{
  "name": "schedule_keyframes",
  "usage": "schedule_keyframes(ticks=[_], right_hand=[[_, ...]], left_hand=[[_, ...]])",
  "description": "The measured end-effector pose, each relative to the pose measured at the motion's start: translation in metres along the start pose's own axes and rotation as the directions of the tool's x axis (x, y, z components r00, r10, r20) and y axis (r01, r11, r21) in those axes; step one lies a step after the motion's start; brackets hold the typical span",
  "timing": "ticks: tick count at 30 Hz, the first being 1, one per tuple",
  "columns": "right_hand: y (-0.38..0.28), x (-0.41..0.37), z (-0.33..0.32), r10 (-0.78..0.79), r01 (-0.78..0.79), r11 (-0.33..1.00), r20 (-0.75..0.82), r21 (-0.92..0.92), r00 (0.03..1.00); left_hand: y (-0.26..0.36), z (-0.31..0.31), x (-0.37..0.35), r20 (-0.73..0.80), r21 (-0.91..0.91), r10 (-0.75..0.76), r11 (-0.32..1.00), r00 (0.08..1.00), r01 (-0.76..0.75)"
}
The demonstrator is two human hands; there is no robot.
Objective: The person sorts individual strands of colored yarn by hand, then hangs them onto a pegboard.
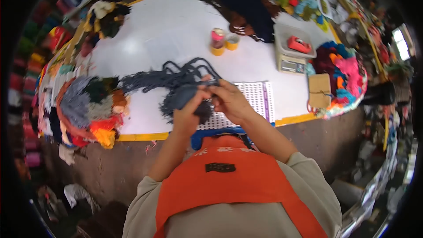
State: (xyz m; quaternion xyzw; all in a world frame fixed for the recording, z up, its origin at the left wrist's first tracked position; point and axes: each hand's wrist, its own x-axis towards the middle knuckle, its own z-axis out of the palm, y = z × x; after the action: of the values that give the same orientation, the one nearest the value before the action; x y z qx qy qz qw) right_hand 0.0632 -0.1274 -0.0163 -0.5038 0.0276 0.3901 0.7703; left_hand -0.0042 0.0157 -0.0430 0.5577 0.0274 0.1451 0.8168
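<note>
The step in hand looked like working strands at one end of a slate-blue, loosely looped bundle of yarn [176,78], which lay on the white tabletop [154,44] left of and partly over the white, dark-dotted flat mat [253,94]. The left hand [189,108] had its grip closed around the bundle's tufted part at the mat's left side; the right hand [231,99], above the mat, held a narrow pinch on the yarn, though blur hid which strand. The next move probably called for a firm left hold and fine fingertip work by the right. The bundle's long axis ran roughly sideways, its tail pointing left, away from the mat, its loops arching beyond the mat's far left corner, and its frayed tuft drooping toward the person.
</note>
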Motion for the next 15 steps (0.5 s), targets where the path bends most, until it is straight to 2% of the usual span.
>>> schedule_keyframes(ticks=[1, 2, 3, 4, 5, 6, 7, 8, 9, 10, 11, 12, 13, 14, 15], right_hand=[[-0.001, 0.0, -0.004, 0.018, -0.02, 1.0, 0.09, 0.018, 0.996], [-0.001, -0.002, -0.007, 0.061, -0.065, 0.998, 0.156, 0.021, 0.986], [-0.003, -0.006, -0.005, 0.127, -0.125, 0.992, 0.196, -0.023, 0.972], [-0.001, -0.006, -0.01, 0.147, -0.136, 0.989, 0.274, -0.059, 0.95], [-0.003, -0.008, -0.016, 0.099, -0.069, 0.989, 0.252, -0.127, 0.963], [-0.009, -0.01, -0.025, 0.048, -0.001, 0.98, 0.228, -0.2, 0.972], [-0.016, -0.012, -0.036, -0.072, 0.111, 0.952, 0.146, -0.286, 0.987], [-0.021, -0.014, -0.05, -0.312, 0.269, 0.826, -0.004, -0.496, 0.95], [-0.024, -0.014, -0.067, -0.547, 0.337, 0.63, -0.091, -0.7, 0.832], [-0.025, -0.009, -0.091, -0.737, 0.374, 0.453, -0.103, -0.809, 0.668], [-0.026, -0.005, -0.117, -0.859, 0.334, 0.324, -0.127, -0.885, 0.497], [-0.032, -0.007, -0.134, -0.832, 0.4, 0.494, -0.286, -0.772, 0.476], [-0.037, -0.008, -0.155, -0.743, 0.52, 0.667, -0.42, -0.534, 0.521], [-0.035, -0.003, -0.186, -0.565, 0.631, 0.769, -0.57, -0.103, 0.596], [-0.029, -0.002, -0.231, -0.505, 0.662, 0.738, -0.541, 0.134, 0.672]], left_hand=[[0.013, 0.002, 0.003, 0.04, -0.062, -0.061, 0.996, 0.997, 0.063], [0.0, -0.012, 0.005, -0.002, -0.132, -0.119, 0.984, 0.993, 0.117], [0.012, -0.01, 0.009, 0.017, -0.255, -0.205, 0.946, 0.979, 0.202], [0.017, -0.011, 0.011, -0.005, -0.223, -0.194, 0.957, 0.981, 0.188], [0.022, -0.019, 0.013, 0.029, -0.357, -0.284, 0.893, 0.958, 0.275], [0.032, -0.036, 0.014, 0.058, -0.321, -0.392, 0.864, 0.918, 0.389], [0.041, -0.051, 0.015, 0.05, -0.36, -0.449, 0.825, 0.892, 0.436], [0.041, -0.073, 0.018, 0.22, -0.582, -0.348, 0.703, 0.911, 0.409], [0.045, -0.104, 0.02, 0.149, -0.659, -0.41, 0.637, 0.9, 0.4], [0.048, -0.134, 0.021, 0.098, -0.679, -0.339, 0.664, 0.936, 0.312], [0.054, -0.155, 0.022, -0.001, -0.733, -0.339, 0.64, 0.941, 0.23], [0.055, -0.188, 0.024, -0.018, -0.767, -0.334, 0.609, 0.942, 0.201], [0.056, -0.219, 0.026, -0.048, -0.779, -0.333, 0.603, 0.942, 0.174], [0.056, -0.251, 0.027, -0.086, -0.788, -0.336, 0.6, 0.938, 0.143], [0.057, -0.288, 0.028, -0.186, -0.767, -0.356, 0.636, 0.916, 0.091]])
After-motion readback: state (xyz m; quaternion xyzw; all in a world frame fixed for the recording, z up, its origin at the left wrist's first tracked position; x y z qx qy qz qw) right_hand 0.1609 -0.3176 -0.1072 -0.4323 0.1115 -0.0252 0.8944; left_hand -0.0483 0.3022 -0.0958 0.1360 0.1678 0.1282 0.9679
